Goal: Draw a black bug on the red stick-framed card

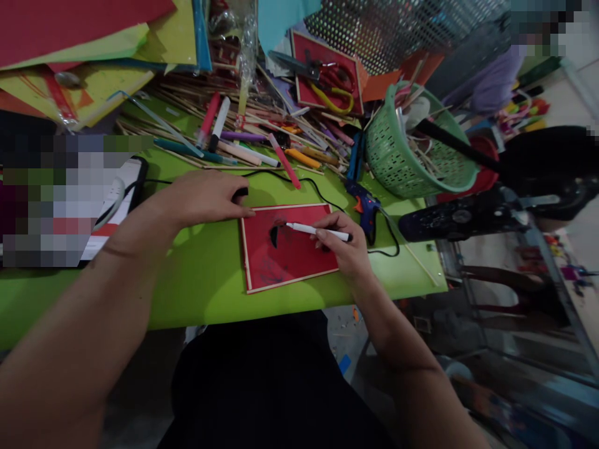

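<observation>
My right hand (349, 243) grips a white marker (309, 229) with a black end, its tip at a dark mark on a red card (299, 265). The card has pale sticks along its edges and lies on the green table. On it are a black crescent shape (274, 237) and fainter dark lines at the lower left. My left hand (210, 196) is at the card's top left corner, its thumb touching the edge. A small black marker cap (241, 192) is held between its curled fingers.
Behind the card lie many loose pens and thin wooden sticks (173, 109). A blue glue gun (367, 209) with its black cord sits to the right, near a green basket (397, 156). Scissors (327, 78) rest on another red framed card (302, 47). A phone or tablet (135, 181) is at left.
</observation>
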Demonstrator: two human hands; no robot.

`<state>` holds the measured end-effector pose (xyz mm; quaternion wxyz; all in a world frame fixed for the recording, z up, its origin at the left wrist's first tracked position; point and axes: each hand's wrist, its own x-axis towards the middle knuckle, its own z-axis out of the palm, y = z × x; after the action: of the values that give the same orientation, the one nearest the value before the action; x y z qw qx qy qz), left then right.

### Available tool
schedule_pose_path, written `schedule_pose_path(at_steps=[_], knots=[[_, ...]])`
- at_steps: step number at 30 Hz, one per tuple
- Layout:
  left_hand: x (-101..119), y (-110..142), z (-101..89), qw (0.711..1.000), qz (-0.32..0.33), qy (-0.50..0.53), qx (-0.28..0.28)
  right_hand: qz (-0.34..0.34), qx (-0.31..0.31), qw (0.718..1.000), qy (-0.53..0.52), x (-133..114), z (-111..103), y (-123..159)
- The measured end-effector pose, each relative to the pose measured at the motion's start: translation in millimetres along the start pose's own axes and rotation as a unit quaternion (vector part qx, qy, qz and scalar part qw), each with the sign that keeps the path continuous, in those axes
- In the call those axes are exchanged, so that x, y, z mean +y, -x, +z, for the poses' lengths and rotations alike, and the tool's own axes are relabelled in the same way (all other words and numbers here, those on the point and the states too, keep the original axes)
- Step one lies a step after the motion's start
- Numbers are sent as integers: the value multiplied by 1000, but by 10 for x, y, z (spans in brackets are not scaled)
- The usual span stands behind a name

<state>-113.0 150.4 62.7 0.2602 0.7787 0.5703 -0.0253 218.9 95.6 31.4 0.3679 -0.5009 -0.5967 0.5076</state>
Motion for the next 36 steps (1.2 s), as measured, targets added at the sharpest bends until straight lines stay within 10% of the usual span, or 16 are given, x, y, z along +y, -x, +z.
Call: schedule_pose_path(at_steps=[36], knots=[[-17, -12, 31, 1000, 12, 1, 19, -10, -24, 1000, 0, -48, 32, -12]])
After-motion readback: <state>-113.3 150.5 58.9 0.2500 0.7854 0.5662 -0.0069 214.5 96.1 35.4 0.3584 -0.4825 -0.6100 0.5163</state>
